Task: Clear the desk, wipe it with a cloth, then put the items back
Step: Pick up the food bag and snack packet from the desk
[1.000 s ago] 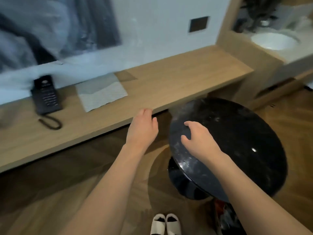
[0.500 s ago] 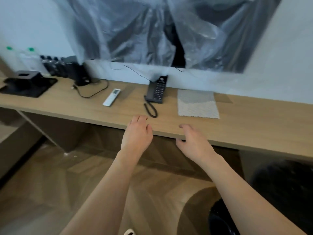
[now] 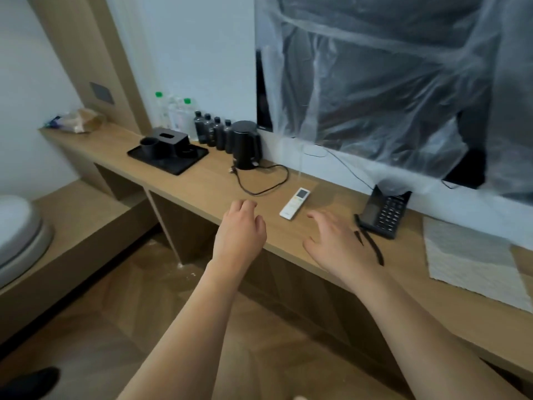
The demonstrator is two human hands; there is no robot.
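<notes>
Head view: both hands, left (image 3: 240, 230) and right (image 3: 336, 243), hover empty with fingers relaxed either side of the remote (image 3: 294, 203) on the worktop (image 3: 202, 186) (uncleared). Risk: snagging the kettle cord (image 3: 261, 183) beyond the remote could topple the kettle (image 3: 246, 144).

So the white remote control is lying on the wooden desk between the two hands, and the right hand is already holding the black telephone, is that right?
Not quite. The head view shows the right hand open and empty, hovering beside the black telephone, not holding it. The rest stands: the white remote control lies on the wooden desk between it and the left hand.
</notes>
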